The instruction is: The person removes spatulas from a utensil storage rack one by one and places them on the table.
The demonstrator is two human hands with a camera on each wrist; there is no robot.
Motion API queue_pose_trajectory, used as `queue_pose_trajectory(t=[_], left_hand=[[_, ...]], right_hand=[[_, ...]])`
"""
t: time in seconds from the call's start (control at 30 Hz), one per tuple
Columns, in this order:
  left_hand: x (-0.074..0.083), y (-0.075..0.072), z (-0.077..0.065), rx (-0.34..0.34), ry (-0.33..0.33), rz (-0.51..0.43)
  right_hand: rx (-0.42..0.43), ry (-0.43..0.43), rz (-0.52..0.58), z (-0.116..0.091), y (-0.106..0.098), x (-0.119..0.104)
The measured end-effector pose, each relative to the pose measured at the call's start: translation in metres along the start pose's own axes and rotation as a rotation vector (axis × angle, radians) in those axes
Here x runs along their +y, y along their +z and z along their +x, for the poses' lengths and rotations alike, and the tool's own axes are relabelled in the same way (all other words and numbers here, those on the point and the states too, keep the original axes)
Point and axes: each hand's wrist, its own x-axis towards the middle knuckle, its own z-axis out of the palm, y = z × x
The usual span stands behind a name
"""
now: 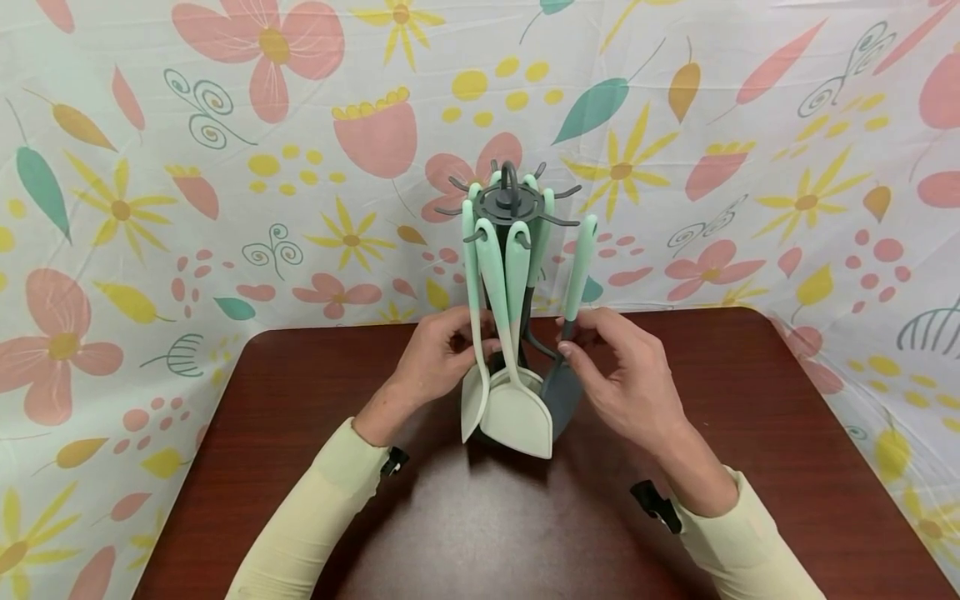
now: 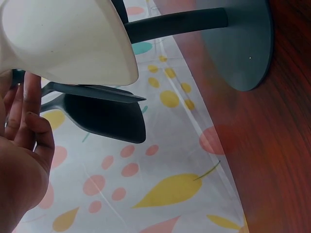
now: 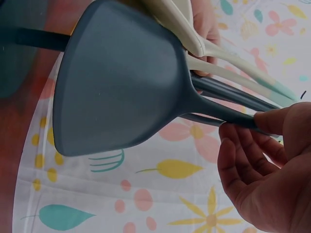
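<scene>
A dark grey turner (image 3: 121, 82) with a mint handle (image 1: 581, 267) tilts at the right side of a utensil stand (image 1: 510, 202). My right hand (image 1: 626, 367) pinches its neck between thumb and fingertips, just below the mint part. The handle's top is close beside the tip of a right-hand hook. My left hand (image 1: 438, 354) reaches behind the hanging utensils and grips the stand's dark pole, its fingertips partly hidden. A cream turner (image 1: 517, 421) hangs in front, with another cream utensil (image 1: 472, 400) to its left. In the left wrist view, dark utensil heads (image 2: 107, 116) hang beyond.
The stand's dark round base (image 2: 243, 53) rests on a brown wooden table (image 1: 300, 467). Several dark hooks (image 1: 566, 192) spread from its top. Behind the table hangs a flower-printed cloth (image 1: 615, 92).
</scene>
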Motion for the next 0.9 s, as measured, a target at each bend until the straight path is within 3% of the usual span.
queue_pose_trajectory(t=[0.9], left_hand=[[-0.002, 0.002, -0.001, 0.008, -0.007, -0.018]], right_hand=[[0.059, 0.047, -0.049, -0.018, -0.012, 0.019]])
